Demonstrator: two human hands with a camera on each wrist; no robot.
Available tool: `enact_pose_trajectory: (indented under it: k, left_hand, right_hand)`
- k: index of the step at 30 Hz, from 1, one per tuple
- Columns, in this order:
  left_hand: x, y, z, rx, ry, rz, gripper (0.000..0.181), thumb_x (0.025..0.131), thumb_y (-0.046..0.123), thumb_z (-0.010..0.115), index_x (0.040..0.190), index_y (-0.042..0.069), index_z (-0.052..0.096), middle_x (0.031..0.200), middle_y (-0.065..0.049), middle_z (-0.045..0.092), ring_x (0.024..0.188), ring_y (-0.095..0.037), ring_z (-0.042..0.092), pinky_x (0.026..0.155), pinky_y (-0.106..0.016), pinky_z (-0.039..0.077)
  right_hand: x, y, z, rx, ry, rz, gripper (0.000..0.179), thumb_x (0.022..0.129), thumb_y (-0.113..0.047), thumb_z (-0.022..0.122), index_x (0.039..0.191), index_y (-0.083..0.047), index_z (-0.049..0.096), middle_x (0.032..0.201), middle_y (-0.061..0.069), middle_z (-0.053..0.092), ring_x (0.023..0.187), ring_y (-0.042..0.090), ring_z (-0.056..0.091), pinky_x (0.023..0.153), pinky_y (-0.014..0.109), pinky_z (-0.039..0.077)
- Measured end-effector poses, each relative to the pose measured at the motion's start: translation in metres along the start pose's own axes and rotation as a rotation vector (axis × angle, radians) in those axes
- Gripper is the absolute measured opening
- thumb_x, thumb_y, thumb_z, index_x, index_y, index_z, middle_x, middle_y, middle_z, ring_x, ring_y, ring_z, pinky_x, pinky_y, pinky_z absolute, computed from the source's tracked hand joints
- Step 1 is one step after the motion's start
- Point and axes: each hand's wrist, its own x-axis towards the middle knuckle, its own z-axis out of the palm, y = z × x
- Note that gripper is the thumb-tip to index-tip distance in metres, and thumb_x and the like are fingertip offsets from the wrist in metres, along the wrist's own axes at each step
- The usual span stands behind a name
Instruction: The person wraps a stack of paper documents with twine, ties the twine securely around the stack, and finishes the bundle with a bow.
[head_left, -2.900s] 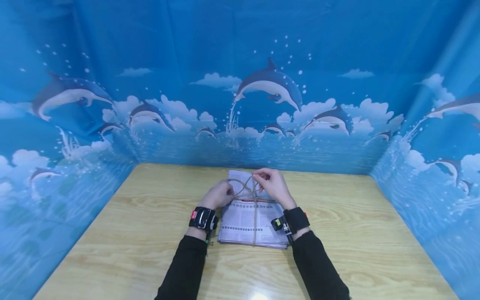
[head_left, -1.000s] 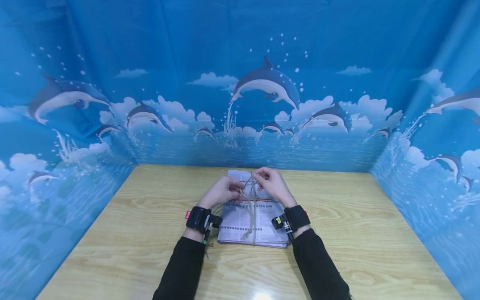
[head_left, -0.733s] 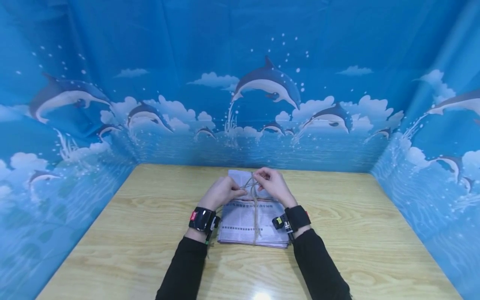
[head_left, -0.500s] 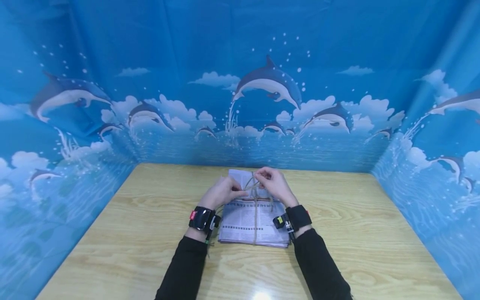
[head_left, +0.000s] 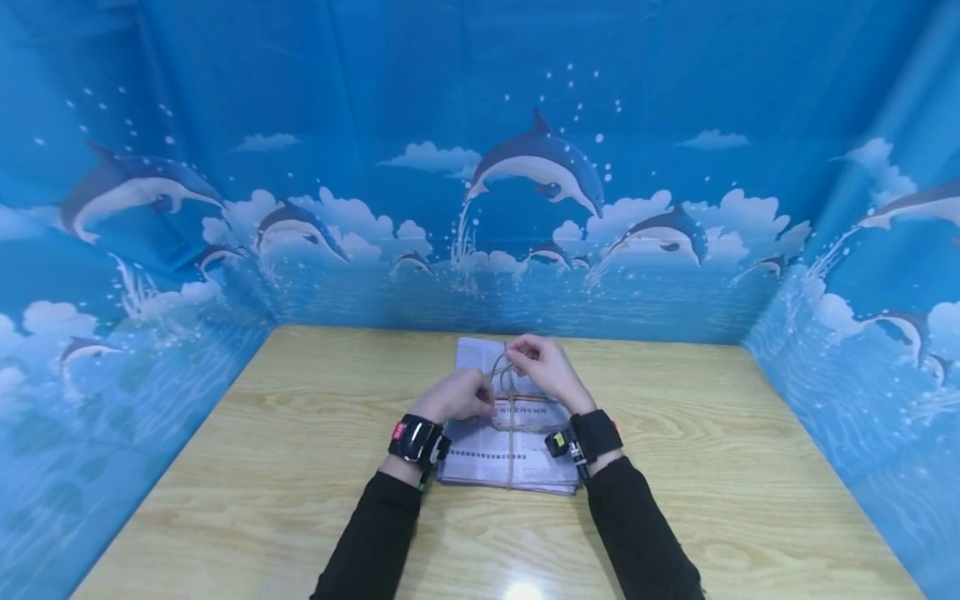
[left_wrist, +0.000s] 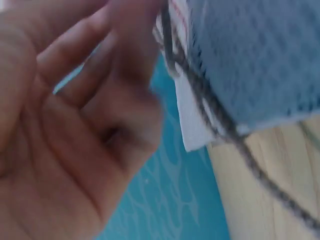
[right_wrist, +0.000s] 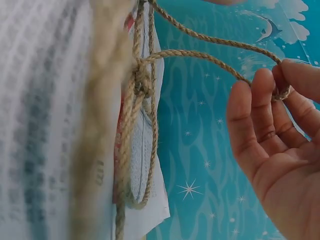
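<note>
A flat stack of newspapers (head_left: 480,467) lies on the table, bound lengthwise and crosswise with brown twine (head_left: 511,450). Above its far half, my right hand (head_left: 546,367) pinches a loop of the twine between thumb and fingers. The right wrist view shows two strands running from those fingers (right_wrist: 240,95) to a knot (right_wrist: 142,82) on the stack. My left hand (head_left: 459,396) is over the stack's left side, fingers curled at the twine. Its fingertips are blurred in the left wrist view, right by a strand of twine (left_wrist: 220,112).
The stack sits on a light wood-grain table (head_left: 315,433). A blue curtain (head_left: 360,125) printed with dolphins stands behind and along both sides. Dark wrist straps (head_left: 596,435) with small cameras are worn on both arms.
My left hand reaches in toward the knot, then draws back toward me. The twine's loose length swings across the stack and now shows as a curve on its front half. My right hand stays nearly still.
</note>
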Motion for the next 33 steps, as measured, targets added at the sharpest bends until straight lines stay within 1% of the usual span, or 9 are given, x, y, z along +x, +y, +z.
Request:
enact_pose_trajectory:
  k: [4,9,13,16,19,24,27,30,33]
  left_hand:
    - [0.002,-0.001,-0.004,-0.029,0.217,-0.037,0.014,0.092,0.027,0.069,0.093,0.013,0.066,0.065,0.002,0.057,0.054,-0.012,0.053,0.049,-0.028,0.044]
    - [0.007,0.003,-0.003,-0.020,0.427,0.049,0.037,0.095,0.028,0.066,0.127,0.011,0.061,0.083,-0.004,0.064,0.069,-0.020,0.060,0.057,-0.029,0.046]
    - [0.012,0.004,0.002,-0.026,0.505,0.089,0.027,0.094,0.022,0.066,0.118,0.010,0.069,0.105,-0.006,0.068,0.086,-0.021,0.064,0.071,-0.029,0.050]
    - [0.014,0.004,0.003,-0.082,0.519,0.098,0.017,0.094,0.015,0.065,0.108,0.010,0.072,0.103,-0.005,0.071,0.080,-0.015,0.065,0.070,-0.027,0.052]
    - [0.013,0.003,0.003,-0.163,0.504,0.077,0.017,0.094,0.010,0.062,0.108,0.009,0.072,0.092,-0.005,0.072,0.069,-0.009,0.063,0.062,-0.024,0.051]
    - [0.010,-0.001,0.000,-0.270,0.472,0.037,0.023,0.090,0.004,0.056,0.106,0.009,0.072,0.079,-0.003,0.070,0.063,-0.010,0.060,0.055,-0.027,0.047]
    - [0.009,-0.003,-0.002,-0.271,0.432,0.049,0.021,0.088,0.008,0.058,0.101,0.010,0.074,0.086,0.001,0.071,0.072,-0.011,0.062,0.063,-0.029,0.050]
    - [0.007,-0.006,-0.005,-0.275,0.370,0.070,0.019,0.086,0.012,0.061,0.098,0.013,0.075,0.097,0.003,0.071,0.084,-0.012,0.064,0.074,-0.030,0.052]
    - [0.005,-0.008,-0.008,-0.320,0.299,0.096,0.018,0.087,0.012,0.063,0.098,0.011,0.076,0.096,0.001,0.072,0.085,-0.019,0.067,0.075,-0.031,0.053]
  right_hand:
    - [0.000,-0.001,0.000,-0.007,-0.007,-0.021,0.026,0.100,-0.025,0.058,0.114,-0.005,0.067,0.097,0.022,0.067,0.079,0.031,0.065,0.078,0.058,0.051]
    - [0.000,-0.003,0.003,-0.012,-0.021,-0.042,0.021,0.099,-0.024,0.059,0.110,-0.009,0.069,0.094,0.019,0.068,0.077,0.032,0.064,0.076,0.057,0.052]
    - [0.001,-0.005,0.004,-0.001,-0.034,-0.057,0.020,0.098,-0.025,0.061,0.110,-0.010,0.070,0.096,0.016,0.069,0.080,0.038,0.064,0.076,0.058,0.052]
    - [0.000,-0.007,0.003,0.013,-0.036,-0.023,0.024,0.097,-0.027,0.063,0.113,-0.009,0.066,0.102,0.010,0.066,0.086,0.039,0.064,0.078,0.057,0.053]
    - [-0.004,-0.009,0.001,-0.041,-0.057,0.034,0.028,0.094,-0.030,0.067,0.106,-0.006,0.058,0.092,0.005,0.059,0.076,0.030,0.061,0.070,0.044,0.053]
    - [-0.014,-0.013,0.001,-0.252,-0.343,0.082,0.028,0.087,-0.023,0.075,0.093,-0.004,0.055,0.078,0.001,0.054,0.063,0.011,0.048,0.060,0.026,0.041]
    - [-0.020,-0.014,0.006,-0.408,-0.481,0.046,0.027,0.081,-0.018,0.080,0.095,-0.004,0.063,0.081,-0.001,0.062,0.069,0.007,0.054,0.065,0.022,0.045]
    - [-0.024,-0.015,0.012,-0.545,-0.505,0.002,0.023,0.077,-0.012,0.081,0.095,-0.008,0.068,0.078,-0.002,0.064,0.070,0.005,0.055,0.066,0.022,0.046]
    - [-0.026,-0.015,0.011,-0.564,-0.548,-0.050,0.017,0.080,-0.005,0.076,0.096,-0.009,0.072,0.077,-0.003,0.066,0.067,0.004,0.053,0.064,0.021,0.045]
